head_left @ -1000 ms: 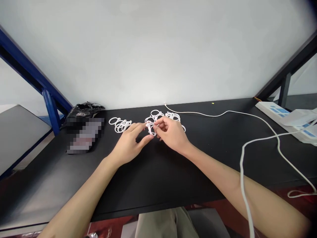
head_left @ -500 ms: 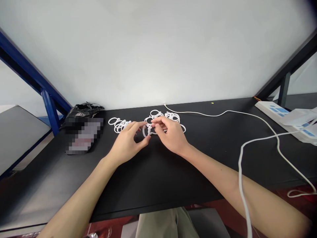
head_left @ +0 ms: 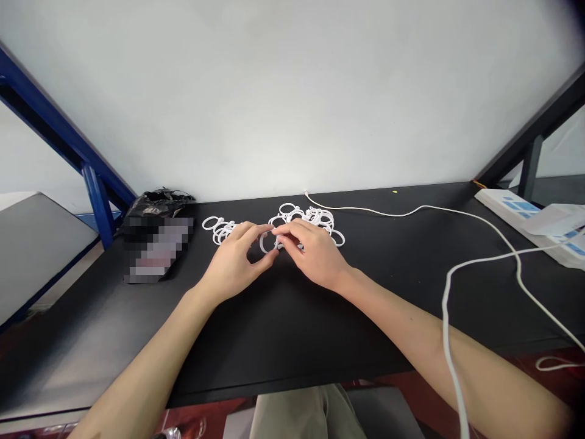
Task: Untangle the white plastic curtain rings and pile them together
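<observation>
Your left hand (head_left: 235,259) and right hand (head_left: 315,253) meet just in front of the pile of rings (head_left: 311,218) on the black desk (head_left: 283,317). The left grip is pinched, thumb and forefinger, on one white ring (head_left: 267,242), held just in front of the pile. Your right grip appears clenched on the same ring's far side, though its fingertips hide the contact. A smaller cluster of rings (head_left: 218,227) lies left of the pile, a black bag (head_left: 155,210) farther left, and a white cable (head_left: 457,268) trails to the pile's right.
</observation>
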Demonstrator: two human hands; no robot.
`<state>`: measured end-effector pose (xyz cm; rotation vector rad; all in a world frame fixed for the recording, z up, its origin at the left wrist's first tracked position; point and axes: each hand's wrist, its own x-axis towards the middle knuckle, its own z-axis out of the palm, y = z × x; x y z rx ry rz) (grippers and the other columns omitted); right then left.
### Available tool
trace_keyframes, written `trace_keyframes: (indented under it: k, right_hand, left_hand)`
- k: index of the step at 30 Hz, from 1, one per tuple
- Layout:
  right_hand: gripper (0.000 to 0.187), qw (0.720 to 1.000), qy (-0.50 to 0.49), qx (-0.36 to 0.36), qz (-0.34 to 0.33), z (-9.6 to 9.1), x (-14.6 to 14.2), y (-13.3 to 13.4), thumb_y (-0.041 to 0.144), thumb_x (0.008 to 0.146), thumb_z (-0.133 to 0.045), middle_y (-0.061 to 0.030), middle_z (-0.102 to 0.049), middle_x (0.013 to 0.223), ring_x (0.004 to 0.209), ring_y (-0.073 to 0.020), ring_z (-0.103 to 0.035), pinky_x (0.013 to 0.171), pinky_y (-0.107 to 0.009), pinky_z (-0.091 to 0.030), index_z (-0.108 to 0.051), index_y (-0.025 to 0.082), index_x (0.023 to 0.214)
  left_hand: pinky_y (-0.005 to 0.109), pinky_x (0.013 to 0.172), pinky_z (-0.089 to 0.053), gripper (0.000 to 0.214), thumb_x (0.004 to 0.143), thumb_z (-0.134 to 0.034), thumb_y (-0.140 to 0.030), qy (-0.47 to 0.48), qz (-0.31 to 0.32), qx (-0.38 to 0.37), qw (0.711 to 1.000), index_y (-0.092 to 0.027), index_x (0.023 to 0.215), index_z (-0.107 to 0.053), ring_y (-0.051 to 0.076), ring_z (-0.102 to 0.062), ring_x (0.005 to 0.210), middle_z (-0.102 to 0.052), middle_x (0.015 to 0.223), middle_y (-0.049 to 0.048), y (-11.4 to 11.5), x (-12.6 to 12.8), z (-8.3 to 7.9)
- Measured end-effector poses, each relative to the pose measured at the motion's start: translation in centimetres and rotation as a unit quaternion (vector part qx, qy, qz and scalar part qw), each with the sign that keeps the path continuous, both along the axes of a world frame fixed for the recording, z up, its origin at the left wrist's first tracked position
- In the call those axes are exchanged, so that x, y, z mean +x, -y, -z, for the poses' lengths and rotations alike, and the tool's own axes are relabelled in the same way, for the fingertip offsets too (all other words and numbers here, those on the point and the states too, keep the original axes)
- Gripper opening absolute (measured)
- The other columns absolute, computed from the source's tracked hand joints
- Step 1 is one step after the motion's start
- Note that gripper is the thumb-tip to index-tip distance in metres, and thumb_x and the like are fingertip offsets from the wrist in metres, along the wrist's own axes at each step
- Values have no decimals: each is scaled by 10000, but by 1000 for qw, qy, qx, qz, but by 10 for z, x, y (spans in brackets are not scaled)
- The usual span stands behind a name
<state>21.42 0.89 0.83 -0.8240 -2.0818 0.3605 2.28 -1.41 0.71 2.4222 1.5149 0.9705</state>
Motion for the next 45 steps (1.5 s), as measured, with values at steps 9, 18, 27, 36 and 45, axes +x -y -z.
trace_keyframes:
  k: [9, 18, 27, 36, 45]
  right_hand:
    - [150, 1000, -25, -14, -1, 0, -1, -4, 167, 953, -528, -14, -733, 943, 842, -146, -678, 777, -291, -536, -666, 219, 984]
    - [144, 991, 41, -25, 122, 3, 8, -15, 217, 928, -537, -33, -696, 939, 930, -209, -628, 867, -408, -507, -653, 222, 1013]
    - [131, 982, 177, -17, 63, 10, 9, -15, 254, 885, -622, -87, -681, 999, 1067, -279, -514, 938, -469, -482, -701, 182, 961]
    - [91, 998, 28, -59, 24, 5, 1, -10, 227, 915, -593, -27, -685, 920, 942, -198, -574, 874, -370, -483, -676, 211, 881]
    - [79, 977, -96, -190, -8, -2, -6, 0, 260, 892, -590, 8, -729, 926, 858, -145, -666, 814, -295, -498, -656, 218, 881]
  left_hand:
    - [321, 782, -485, 331, 911, -564, -386, -7, 2, 10, 1000, -223, 1200, -579, 191, -577, 907, -604, 976, 34, 1, 2, -1]
    - [498, 883, -458, 382, 874, -565, -419, -65, -217, 38, 973, -186, 1176, -542, 343, -550, 1057, -670, 1093, 132, -26, -36, 15]
    - [539, 915, -446, 361, 912, -472, -447, -66, -256, 19, 964, -173, 1109, -601, 381, -537, 1119, -664, 1138, 166, -35, -48, 20]
    - [424, 966, -467, 372, 915, -518, -411, -12, -71, -2, 997, -215, 1227, -572, 260, -581, 1095, -647, 1207, 76, -13, -16, 7]
    - [403, 900, -528, 653, 866, -601, -461, 21, -34, -59, 997, -248, 1442, -379, 240, -633, 1060, -611, 1281, 88, -1, 4, 9]
